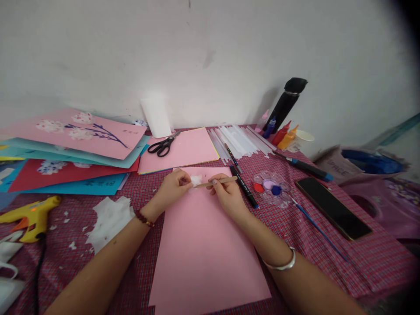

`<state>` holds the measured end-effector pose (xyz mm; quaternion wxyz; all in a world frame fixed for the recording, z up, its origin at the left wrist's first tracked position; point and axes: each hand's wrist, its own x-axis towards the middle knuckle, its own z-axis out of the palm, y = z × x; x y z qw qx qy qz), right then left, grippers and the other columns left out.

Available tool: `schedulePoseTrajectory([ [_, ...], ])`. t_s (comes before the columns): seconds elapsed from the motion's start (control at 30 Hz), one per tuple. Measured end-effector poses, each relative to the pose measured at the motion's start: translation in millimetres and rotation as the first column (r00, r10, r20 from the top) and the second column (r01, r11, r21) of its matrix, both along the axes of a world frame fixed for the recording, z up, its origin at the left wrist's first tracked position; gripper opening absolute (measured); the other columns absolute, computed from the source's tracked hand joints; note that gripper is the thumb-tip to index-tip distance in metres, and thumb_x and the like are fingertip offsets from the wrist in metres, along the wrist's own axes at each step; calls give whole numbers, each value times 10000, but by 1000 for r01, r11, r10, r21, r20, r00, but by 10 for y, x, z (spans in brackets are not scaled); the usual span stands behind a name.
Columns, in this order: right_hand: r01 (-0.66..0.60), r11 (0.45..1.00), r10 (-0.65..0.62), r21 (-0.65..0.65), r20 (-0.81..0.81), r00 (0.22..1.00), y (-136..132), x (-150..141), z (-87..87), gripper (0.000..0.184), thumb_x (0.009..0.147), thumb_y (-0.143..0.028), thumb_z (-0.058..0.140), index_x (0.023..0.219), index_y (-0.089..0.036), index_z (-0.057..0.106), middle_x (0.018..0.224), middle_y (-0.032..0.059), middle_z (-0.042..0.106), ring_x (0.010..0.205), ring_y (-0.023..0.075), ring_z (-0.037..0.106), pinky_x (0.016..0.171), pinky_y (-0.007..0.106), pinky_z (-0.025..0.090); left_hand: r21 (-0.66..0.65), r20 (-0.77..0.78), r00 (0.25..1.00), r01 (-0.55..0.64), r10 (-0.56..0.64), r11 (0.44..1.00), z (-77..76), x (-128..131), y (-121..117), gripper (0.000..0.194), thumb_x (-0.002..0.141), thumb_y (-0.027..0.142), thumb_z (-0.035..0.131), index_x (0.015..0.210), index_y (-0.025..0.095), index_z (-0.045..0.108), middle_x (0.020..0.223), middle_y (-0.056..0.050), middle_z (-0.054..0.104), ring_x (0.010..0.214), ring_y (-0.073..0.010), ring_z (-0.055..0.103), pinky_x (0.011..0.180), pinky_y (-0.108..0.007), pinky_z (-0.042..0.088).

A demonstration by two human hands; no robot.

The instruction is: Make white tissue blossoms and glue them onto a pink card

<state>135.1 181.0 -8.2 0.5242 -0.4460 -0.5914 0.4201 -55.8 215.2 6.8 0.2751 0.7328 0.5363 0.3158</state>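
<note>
Near the far edge of a pink paper sheet [206, 245], a small fluffy white piece of tissue [196, 180] lies between my hands. My left hand [175, 186] has thumb and fingers pinched together at the tissue's left side, touching it. My right hand [226, 192] grips a flat wooden craft stick [228, 179], whose left tip meets the tissue. A black marker [244, 187] lies just right of the sheet. Left of my left forearm is a torn piece of white tissue [110, 221].
A yellow glue gun [33, 216] and painted flower cards [82, 131] are at left. Black scissors [162, 145] lie on stacked paper [187, 151]. Glue sticks [234, 138], a paint palette [271, 186], paint bottles [282, 133], a phone [333, 208] and a paintbrush [318, 227] are at right.
</note>
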Motion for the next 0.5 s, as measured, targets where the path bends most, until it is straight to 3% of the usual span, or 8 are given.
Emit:
schedulePoseTrajectory([
  [0.17,-3,992,-25,125,220,975,-37,7,-26,175,887,-257,428,915,-191,589,787,24,628,667,146,589,618,260,466,-33,177,982,-65,70,997,-128,-42,14,106,759,251,532,826,169,543,736,15,584,663,-118,542,629,-240,430],
  [0.27,-31,981,-40,193,356,934,-85,-1,25,194,897,-236,408,929,-189,593,855,41,638,737,158,607,653,265,464,-39,167,984,-49,55,998,-152,-65,7,145,784,255,492,875,169,565,781,2,612,711,-130,562,663,-251,441],
  [0.4,-131,948,-54,290,553,831,-161,-29,121,221,913,-201,385,1002,-186,586,936,59,634,836,161,605,745,269,457,-27,118,991,-64,67,998,-118,-79,-1,157,791,238,466,857,166,588,799,-9,630,745,-143,573,697,-262,441],
  [0.5,-222,918,-82,330,702,707,-202,-72,165,227,919,-184,377,999,-181,589,909,68,629,814,161,593,721,264,452,-4,105,992,-66,66,998,-110,-87,4,160,791,221,453,837,167,596,809,-12,640,763,-147,580,720,-266,440],
])
